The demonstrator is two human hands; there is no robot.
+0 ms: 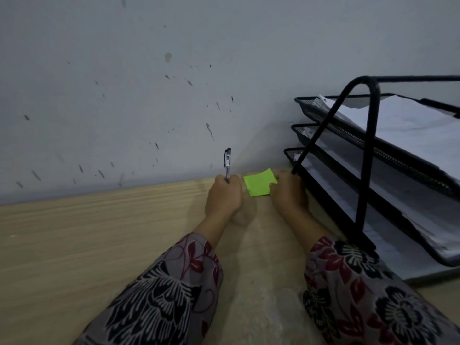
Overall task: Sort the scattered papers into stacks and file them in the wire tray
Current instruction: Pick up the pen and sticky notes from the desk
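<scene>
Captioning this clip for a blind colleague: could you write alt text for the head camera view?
A person's left hand holds a pen upright while the right hand holds a green sticky note on a wooden desk by a wall. A black three-tier wire tray holding papers stands at right.

a pale wood-grain table [87, 245] runs back to the wall. a black three-tier wire tray [367, 170] stands on its right part. a green note pad [258, 184] lies just left of the tray's front foot.
</scene>
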